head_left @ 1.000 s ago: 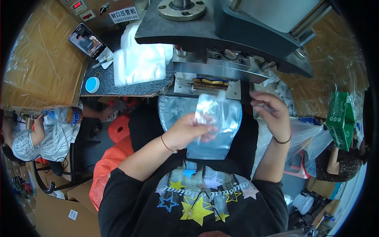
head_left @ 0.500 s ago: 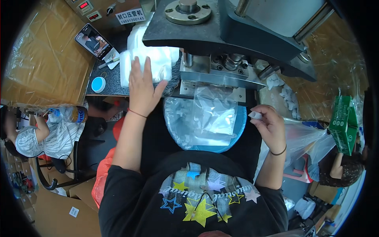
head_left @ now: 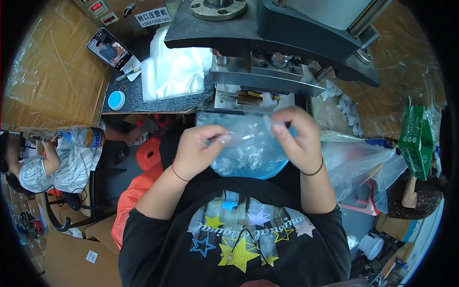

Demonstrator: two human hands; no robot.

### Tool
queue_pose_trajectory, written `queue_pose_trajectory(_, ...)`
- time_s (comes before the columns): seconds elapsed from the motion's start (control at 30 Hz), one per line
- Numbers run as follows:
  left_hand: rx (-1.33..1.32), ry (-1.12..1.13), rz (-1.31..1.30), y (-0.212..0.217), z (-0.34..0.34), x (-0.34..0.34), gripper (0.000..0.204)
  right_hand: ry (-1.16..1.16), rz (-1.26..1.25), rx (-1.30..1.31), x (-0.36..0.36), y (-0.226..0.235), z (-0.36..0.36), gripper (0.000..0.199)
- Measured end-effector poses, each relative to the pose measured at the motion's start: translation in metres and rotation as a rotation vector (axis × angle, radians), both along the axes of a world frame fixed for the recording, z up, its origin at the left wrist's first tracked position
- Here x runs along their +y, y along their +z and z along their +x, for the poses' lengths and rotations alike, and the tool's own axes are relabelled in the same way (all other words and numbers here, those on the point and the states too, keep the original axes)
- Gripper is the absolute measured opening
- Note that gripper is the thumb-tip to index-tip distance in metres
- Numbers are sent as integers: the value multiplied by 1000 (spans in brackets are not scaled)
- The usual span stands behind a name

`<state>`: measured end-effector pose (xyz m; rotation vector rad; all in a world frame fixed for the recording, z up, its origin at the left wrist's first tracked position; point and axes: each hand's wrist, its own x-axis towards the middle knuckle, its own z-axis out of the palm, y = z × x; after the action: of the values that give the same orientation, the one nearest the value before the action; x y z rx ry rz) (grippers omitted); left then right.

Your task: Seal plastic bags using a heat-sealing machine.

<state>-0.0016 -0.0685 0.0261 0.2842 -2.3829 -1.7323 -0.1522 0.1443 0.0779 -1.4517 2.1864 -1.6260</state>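
A clear plastic bag [head_left: 248, 136] is stretched between my two hands, in front of the press and above a blue basin [head_left: 267, 175]. My left hand [head_left: 197, 152] is closed, thumb and fingers pinching the bag's left side. My right hand [head_left: 300, 141], smeared by motion, pinches a whitish translucent part at the bag's upper right. Whether that hand also has a small white piece in it, I cannot tell. Behind the bag, a small white piece [head_left: 268, 100] sits on the metal die [head_left: 229, 98] of the press. Small whitish pieces in the basin show through the film.
The heavy press [head_left: 306, 40] overhangs the work. Stacked clear bags [head_left: 174, 79] lie at left, beside a phone [head_left: 112, 50] and a round blue-lidded jar [head_left: 116, 100]. White scraps [head_left: 349, 112] lie right of the die. People sit at far left and far right.
My left hand has left the bag stack and come to the middle; my right hand has moved inward. The bag that lay over the die and basin is off the die, uncovering it.
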Motion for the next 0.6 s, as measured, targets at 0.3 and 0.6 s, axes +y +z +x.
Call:
queue_pose_trajectory(0.3, -235, -412, 767, -17, -9, 47, 27, 115, 302, 190, 22, 12, -21, 16)
queue_pose_trajectory(0.6, -356, -296, 963, -30, -28, 44, 22, -537, 609, 534, 73, -17, -78, 28)
